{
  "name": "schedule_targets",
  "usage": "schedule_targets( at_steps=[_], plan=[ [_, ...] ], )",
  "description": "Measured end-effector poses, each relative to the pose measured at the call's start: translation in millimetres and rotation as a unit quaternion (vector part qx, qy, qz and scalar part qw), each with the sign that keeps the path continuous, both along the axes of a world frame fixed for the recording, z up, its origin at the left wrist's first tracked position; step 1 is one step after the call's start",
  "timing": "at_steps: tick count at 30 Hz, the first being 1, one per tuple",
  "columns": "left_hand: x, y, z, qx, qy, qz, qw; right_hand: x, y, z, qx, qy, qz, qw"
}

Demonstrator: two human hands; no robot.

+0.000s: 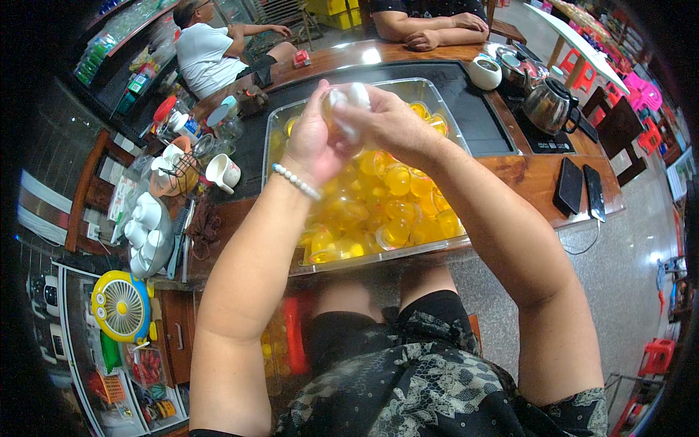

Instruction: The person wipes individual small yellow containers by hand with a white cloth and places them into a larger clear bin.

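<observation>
Above a clear plastic bin (382,255), my left hand (322,136) and my right hand (390,117) come together around a small clear capsule with white parts (341,106). Motion blur hides its details and exactly how the fingers lie on it. My left palm is turned up below it, and my right fingers press on it from the right. Many yellow capsules or balls with clear shells (397,180) fill the bin under my hands. A bracelet of white beads (297,182) circles my left wrist.
The bin stands on a wooden table (527,188) with a black inset tray (475,104). A white pitcher (223,172), jars and a bowl of white cups (147,235) stand left; a glass kettle (549,106) and phones (569,185) lie right. Two people sit across the table.
</observation>
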State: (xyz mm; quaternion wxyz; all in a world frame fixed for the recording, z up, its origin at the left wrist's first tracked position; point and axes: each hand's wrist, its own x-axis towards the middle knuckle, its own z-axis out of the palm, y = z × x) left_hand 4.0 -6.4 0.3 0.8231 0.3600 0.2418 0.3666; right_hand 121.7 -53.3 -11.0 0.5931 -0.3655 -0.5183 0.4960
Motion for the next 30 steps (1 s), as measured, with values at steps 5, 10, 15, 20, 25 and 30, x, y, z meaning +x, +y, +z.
schedule_targets(
  at_steps=[5, 10, 15, 20, 25, 30],
  plan=[
    [-4, 12, -5, 0.022, -0.029, -0.129, 0.991, 18, 9, -2, -0.069, 0.140, 0.015, 0.988],
    [-18, 21, -6, -0.006, -0.066, -0.212, 0.975, 4, -8, 14, -0.125, 0.161, 0.102, 0.974],
    [-10, 12, -4, -0.035, -0.024, -0.091, 0.995, 9, -7, 9, -0.059, 0.027, 0.094, 0.993],
    [-18, 18, -8, -0.104, -0.005, -0.070, 0.992, 2, -6, 1, 0.021, -0.144, 0.025, 0.989],
    [-19, 18, -7, -0.100, -0.010, -0.043, 0.994, -11, -1, -7, 0.198, -0.307, -0.106, 0.925],
    [-11, 10, -4, -0.102, 0.023, -0.024, 0.994, -14, -2, -8, 0.210, -0.374, -0.237, 0.872]
  ],
)
